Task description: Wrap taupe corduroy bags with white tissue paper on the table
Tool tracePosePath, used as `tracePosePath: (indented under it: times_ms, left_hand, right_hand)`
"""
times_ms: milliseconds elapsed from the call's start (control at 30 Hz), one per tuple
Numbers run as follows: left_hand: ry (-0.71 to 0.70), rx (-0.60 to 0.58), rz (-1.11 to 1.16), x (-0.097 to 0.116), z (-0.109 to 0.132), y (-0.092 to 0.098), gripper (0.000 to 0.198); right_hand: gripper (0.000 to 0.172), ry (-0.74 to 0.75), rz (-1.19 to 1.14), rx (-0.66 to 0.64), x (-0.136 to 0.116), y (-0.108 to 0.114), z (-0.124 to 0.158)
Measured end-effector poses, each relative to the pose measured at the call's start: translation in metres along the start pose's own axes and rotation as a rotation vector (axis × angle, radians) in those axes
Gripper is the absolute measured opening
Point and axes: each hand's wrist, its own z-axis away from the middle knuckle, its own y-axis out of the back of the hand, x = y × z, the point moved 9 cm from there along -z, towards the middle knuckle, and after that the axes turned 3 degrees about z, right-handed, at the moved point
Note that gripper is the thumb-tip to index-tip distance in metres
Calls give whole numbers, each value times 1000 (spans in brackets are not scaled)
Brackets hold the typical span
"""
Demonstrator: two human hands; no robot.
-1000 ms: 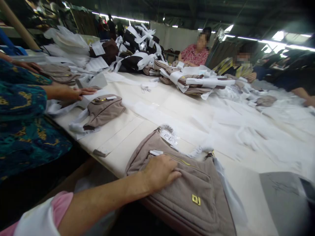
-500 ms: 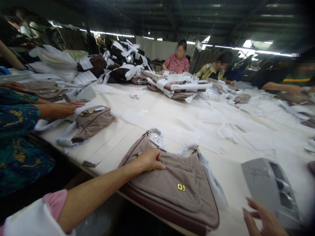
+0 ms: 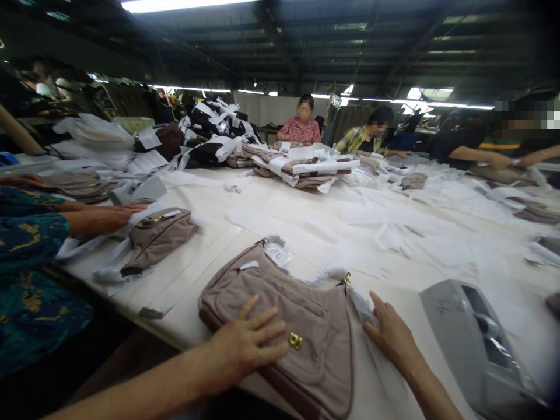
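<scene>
Left hand (image 3: 245,338) flat on taupe shoulder bag (image 3: 301,318), fingers spread, released, no clench. Right hand (image 3: 389,335) open, fingertips against white plastic wrap (image 3: 361,306) at bag's strap end, nothing grasped. Bag near front edge of tabletop (image 3: 280,219). Grey machine (image 3: 476,344) just right of right hand. Co-worker's hand (image 3: 102,219) at smaller taupe bag (image 3: 157,239), farther left.

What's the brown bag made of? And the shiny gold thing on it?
The taupe bag looks like soft, matte cloth: it has puffy, rounded panels and no shine, though the exact fabric is hard to tell from here. The gold badge looks like polished metal because it gleams brightly, but it could be gold-coloured plastic.
</scene>
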Motion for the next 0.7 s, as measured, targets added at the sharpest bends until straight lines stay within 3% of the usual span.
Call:
tracePosePath:
  times_ms: [33,167,233,267,333,400,500,567,633,700]
  left_hand:
    - [3,13,-25,-20,6,8,46]
    - [310,7,-156,-133,30,42,59]
    - [441,4,-215,-172,36,59,59]
    - [489,16,-229,-182,35,67,57]
    - [554,87,-231,-178,27,80,49]
    - [562,188,-194,-146,12,83,39]
    - [447,260,-45,-77,-13,57,36]
    - [370,199,-49,-50,-22,27,43]
    - [270,112,-43,-47,-23,1,45]
    - [213,29,-13,-67,-18,-10,49]
  right_hand:
    - [50,26,7,6,2,4,11]
    - [51,172,-3,60,-6,12,66]
    - [54,266,-9,105,-26,9,93]
    - [53,314,-9,126,-39,6,104]
    - [48,353,0,167,-66,-3,123]
    - [44,320,-4,197,-88,-11,135]
    - [42,268,-65,207,-109,-16,143]
    - [39,305,-161,164,-114,-13,142]
    - [34,284,-297,97,-103,-6,132]
    - [31,111,-449,31,-75,-1,111]
